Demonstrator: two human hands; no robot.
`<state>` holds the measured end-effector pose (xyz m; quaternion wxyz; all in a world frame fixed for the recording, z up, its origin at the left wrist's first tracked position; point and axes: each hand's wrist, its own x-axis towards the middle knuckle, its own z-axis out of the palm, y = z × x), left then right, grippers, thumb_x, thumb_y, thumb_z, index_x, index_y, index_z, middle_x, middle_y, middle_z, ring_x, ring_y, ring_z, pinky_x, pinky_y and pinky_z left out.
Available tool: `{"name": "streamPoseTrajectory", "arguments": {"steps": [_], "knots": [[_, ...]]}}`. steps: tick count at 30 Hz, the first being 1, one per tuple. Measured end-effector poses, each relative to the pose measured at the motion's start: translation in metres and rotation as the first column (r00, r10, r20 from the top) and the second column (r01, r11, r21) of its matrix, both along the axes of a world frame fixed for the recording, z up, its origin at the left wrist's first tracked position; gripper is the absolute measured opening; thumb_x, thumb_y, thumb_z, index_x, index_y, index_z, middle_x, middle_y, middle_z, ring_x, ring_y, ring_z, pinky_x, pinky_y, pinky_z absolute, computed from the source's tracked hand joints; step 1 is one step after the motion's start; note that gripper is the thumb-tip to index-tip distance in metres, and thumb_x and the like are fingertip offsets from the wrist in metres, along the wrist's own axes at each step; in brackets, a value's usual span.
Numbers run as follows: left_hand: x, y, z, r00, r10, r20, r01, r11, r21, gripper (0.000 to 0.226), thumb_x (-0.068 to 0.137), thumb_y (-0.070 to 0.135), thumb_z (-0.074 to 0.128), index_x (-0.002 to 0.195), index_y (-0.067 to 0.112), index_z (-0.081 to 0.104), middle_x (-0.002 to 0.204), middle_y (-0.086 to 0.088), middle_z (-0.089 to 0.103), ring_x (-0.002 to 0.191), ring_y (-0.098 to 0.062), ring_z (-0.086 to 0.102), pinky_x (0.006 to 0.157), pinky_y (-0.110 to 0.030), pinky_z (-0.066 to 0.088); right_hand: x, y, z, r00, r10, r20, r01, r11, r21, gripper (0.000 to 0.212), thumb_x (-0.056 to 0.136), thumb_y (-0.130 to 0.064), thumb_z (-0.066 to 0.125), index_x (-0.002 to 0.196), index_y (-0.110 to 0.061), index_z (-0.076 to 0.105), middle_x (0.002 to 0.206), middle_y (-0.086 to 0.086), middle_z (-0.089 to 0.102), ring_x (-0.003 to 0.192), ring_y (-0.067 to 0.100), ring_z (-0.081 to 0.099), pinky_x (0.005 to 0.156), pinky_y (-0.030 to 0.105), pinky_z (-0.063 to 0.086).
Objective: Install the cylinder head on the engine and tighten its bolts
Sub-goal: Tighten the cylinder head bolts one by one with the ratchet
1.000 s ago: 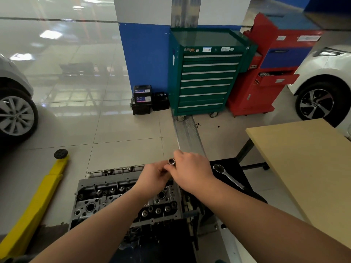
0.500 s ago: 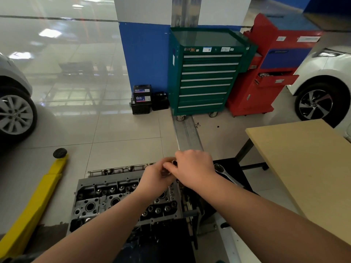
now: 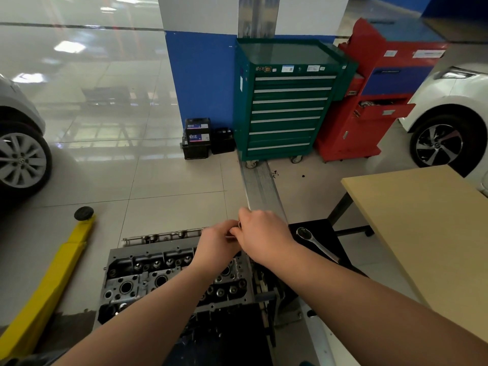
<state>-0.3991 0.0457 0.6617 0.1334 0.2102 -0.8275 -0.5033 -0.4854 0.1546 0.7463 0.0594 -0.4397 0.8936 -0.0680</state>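
Cylinder head [image 3: 169, 276] sits on the engine below me, long axis running left–right, valve side up. Both my hands meet above its far right end — left hand [image 3: 216, 247] and right hand [image 3: 264, 235] pinching a small metal piece [image 3: 239, 225] between fingertips. Ratchet [image 3: 315, 243] lies on the black surface [image 3: 340, 233] just right.

- Single view, worn on the head, wide-angle with edges bowed.
- Looks forward and down across both forearms to the hands [image 3: 239, 240], close below the lens.
- Takes in the cylinder head [image 3: 148, 276] at near range, bottom centre.
- Reaches farther out over the tiled floor [image 3: 158, 180] to a green tool cabinet [image 3: 285, 101] against the blue pillar.
- No second view to overlap with.
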Motion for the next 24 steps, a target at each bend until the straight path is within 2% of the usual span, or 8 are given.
{"name": "streamPoseTrajectory", "arguments": {"steps": [4, 9, 11, 13, 16, 19, 21, 24], "knots": [[-0.002, 0.002, 0.007, 0.999, -0.036, 0.026, 0.035, 0.999, 0.039, 0.017, 0.073, 0.022, 0.053, 0.073, 0.034, 0.066, 0.064, 0.004, 0.067, 0.050, -0.006, 0.051, 0.051, -0.022, 0.040, -0.002, 0.001, 0.004, 0.999, 0.005, -0.043, -0.003, 0.999, 0.032, 0.038, 0.102, -0.056, 0.050, 0.113, -0.020, 0.055, 0.093, 0.002, 0.063, 0.075, 0.025, 0.052, 0.055, 0.033, 0.032], [0.002, -0.014, 0.009, 0.974, -0.228, 0.014, 0.226, 0.971, 0.081, 0.016, 0.096, 0.008, 0.070, 0.099, 0.024, 0.074, 0.092, -0.008, 0.077, 0.090, -0.037, 0.070, 0.080, -0.046, 0.057, -0.001, 0.011, 0.003, 0.985, 0.167, 0.035, -0.169, 0.984, 0.062, 0.021, 0.099, -0.023, 0.061, 0.115, -0.025, 0.047, 0.105, 0.001, 0.062, 0.090, 0.028, 0.063, 0.063, 0.037, 0.038], [0.001, -0.012, 0.010, 0.984, -0.180, 0.021, 0.178, 0.982, 0.054, 0.029, 0.091, 0.007, 0.068, 0.098, 0.034, 0.071, 0.090, 0.003, 0.076, 0.085, -0.021, 0.071, 0.073, -0.034, 0.057, 0.000, 0.006, 0.004, 0.998, 0.059, 0.011, -0.060, 0.996, 0.072, 0.023, 0.104, -0.039, 0.055, 0.115, -0.019, 0.053, 0.102, 0.006, 0.067, 0.087, 0.029, 0.062, 0.063, 0.037, 0.038], [-0.002, -0.008, 0.007, 0.997, -0.071, 0.032, 0.071, 0.997, 0.003, 0.038, 0.084, 0.006, 0.068, 0.091, 0.042, 0.065, 0.081, 0.016, 0.073, 0.076, -0.004, 0.068, 0.064, -0.015, 0.050, 0.001, 0.003, 0.007, 0.998, -0.046, -0.042, 0.050, 0.992, 0.114, 0.051, 0.103, -0.064, 0.043, 0.113, -0.017, 0.060, 0.090, 0.005, 0.064, 0.082, 0.028, 0.060, 0.059, 0.035, 0.034], [-0.004, -0.006, 0.001, 0.996, -0.047, 0.070, 0.049, 0.998, -0.033, 0.031, 0.082, 0.003, 0.063, 0.072, 0.032, 0.064, 0.067, 0.010, 0.069, 0.058, -0.004, 0.058, 0.054, -0.019, 0.046, 0.004, 0.005, 0.008, 0.989, -0.014, -0.149, 0.036, 0.990, 0.140, 0.060, 0.097, -0.077, 0.034, 0.106, -0.024, 0.058, 0.078, -0.002, 0.052, 0.071, 0.023, 0.052, 0.053, 0.031, 0.028], [-0.002, -0.014, -0.001, 0.988, -0.143, 0.058, 0.142, 0.990, 0.021, 0.021, 0.089, 0.005, 0.069, 0.083, 0.023, 0.076, 0.079, 0.000, 0.076, 0.069, -0.014, 0.068, 0.067, -0.033, 0.055, 0.000, 0.010, 0.011, 0.983, 0.151, -0.100, -0.142, 0.985, 0.094, 0.024, 0.101, -0.049, 0.055, 0.113, -0.028, 0.054, 0.097, -0.002, 0.062, 0.092, 0.025, 0.060, 0.063, 0.035, 0.037], [0.000, -0.018, 0.000, 0.978, -0.201, 0.051, 0.198, 0.979, 0.051, 0.008, 0.094, 0.010, 0.074, 0.093, 0.018, 0.077, 0.090, -0.001, 0.079, 0.087, -0.022, 0.075, 0.082, -0.038, 0.059, -0.001, 0.010, 0.011, 0.983, 0.176, -0.055, -0.169, 0.979, 0.110, 0.020, 0.097, -0.025, 0.064, 0.115, -0.024, 0.055, 0.104, 0.000, 0.063, 0.097, 0.027, 0.061, 0.066, 0.037, 0.039], [-0.002, -0.013, 0.003, 0.985, -0.170, 0.016, 0.170, 0.985, -0.002, 0.024, 0.087, 0.004, 0.073, 0.089, 0.027, 0.073, 0.088, 0.011, 0.076, 0.086, -0.010, 0.072, 0.077, -0.027, 0.057, 0.004, 0.002, 0.006, 0.997, 0.062, -0.047, -0.058, 0.994, 0.092, 0.021, 0.100, -0.029, 0.062, 0.115, -0.016, 0.056, 0.103, 0.006, 0.068, 0.095, 0.030, 0.066, 0.064, 0.037, 0.039]]}}
